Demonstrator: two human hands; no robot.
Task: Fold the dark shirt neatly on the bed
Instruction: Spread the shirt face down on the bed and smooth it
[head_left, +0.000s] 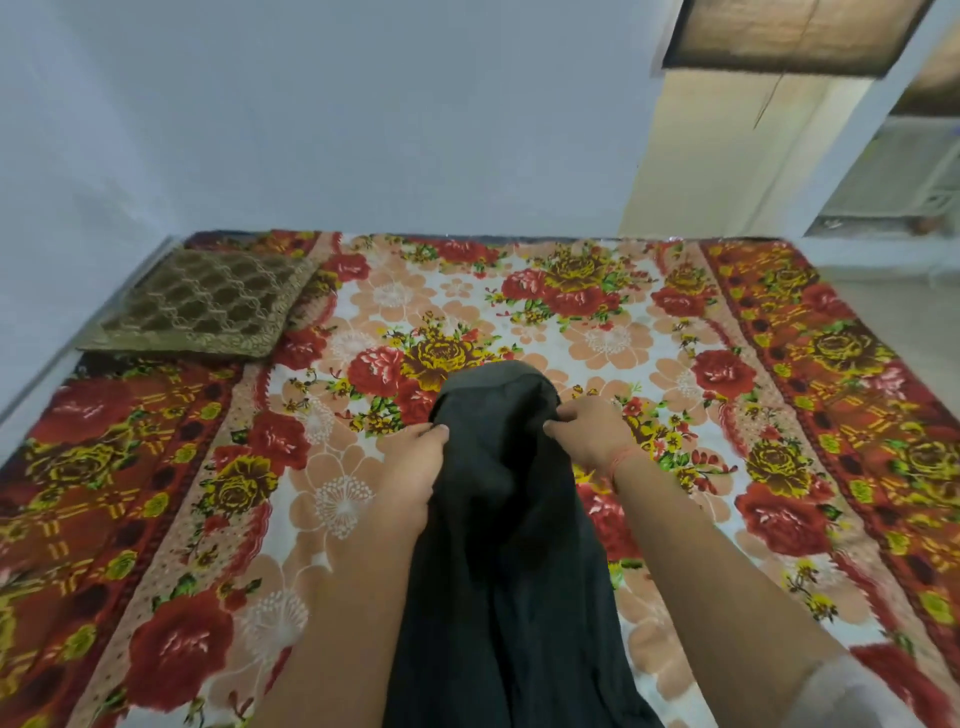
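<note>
While the dark shirt (506, 545) is hanging bunched over the bed (649, 322) near its front edge, left hand (413, 475) and right hand (589, 434) are each pinching its sides.

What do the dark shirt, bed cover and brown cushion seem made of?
The dark shirt looks like thin, matte woven cloth, perhaps cotton: it hangs in soft folds. The bed cover seems plush printed fleece with a slight sheen. The brown cushion looks velvety, with gold embroidery.

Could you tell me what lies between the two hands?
Head view: only the dark shirt, gripped by both, lies between the left hand and right hand.
</note>
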